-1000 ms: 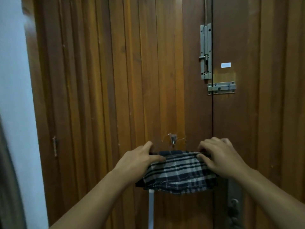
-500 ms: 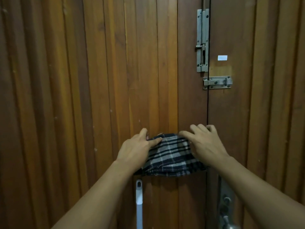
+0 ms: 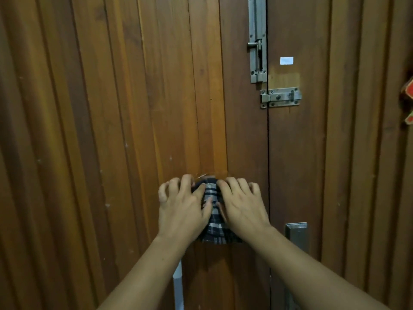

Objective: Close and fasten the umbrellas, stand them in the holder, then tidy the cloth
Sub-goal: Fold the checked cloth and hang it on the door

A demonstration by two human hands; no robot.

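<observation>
A dark plaid cloth (image 3: 213,217) hangs against the wooden door (image 3: 134,130) at about waist height, bunched narrow between my hands. My left hand (image 3: 182,208) grips its left side with the thumb across the fabric. My right hand (image 3: 242,208) grips its right side, fingers curled over the top edge. The top of the cloth sits where a small metal hook was seen; the hook itself is hidden. No umbrella or holder is in view.
Two metal slide bolts (image 3: 258,41) (image 3: 280,97) sit on the door seam above. A metal lock plate (image 3: 297,236) is at lower right. A white pole (image 3: 178,285) stands below my left forearm. A red object (image 3: 407,95) shows at the right edge.
My hands have come together, squeezing the cloth from a wide spread into a narrow bunch. The view has moved closer to the door and shifted right.
</observation>
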